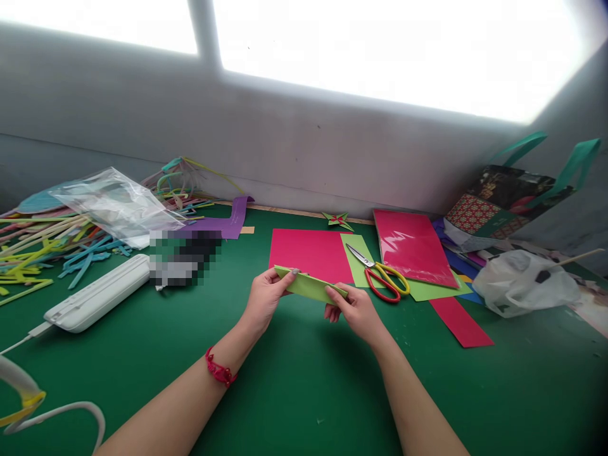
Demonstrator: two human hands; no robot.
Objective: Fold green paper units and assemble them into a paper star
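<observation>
A folded strip of light green paper [308, 288] is stretched between my two hands, a little above the green tabletop. My left hand [266, 296] pinches its left end, thumb on top. At the right end my right hand [354, 308] grips it between thumb and fingers. Just behind the strip lies a red paper sheet [311, 247]. Another light green sheet [357, 244] is beside it, partly under scissors [380, 275] with one red and one yellow handle loop. Farther back sits a green and red folded paper star [337, 220].
At right are a plastic-wrapped pack of red paper [413, 247], a red strip [462, 323], a white plastic bag [522, 282] and a patterned bag [498, 199]. At left are a white power strip [99, 294], colourful paper strips [38, 234] and a clear plastic sleeve [123, 202].
</observation>
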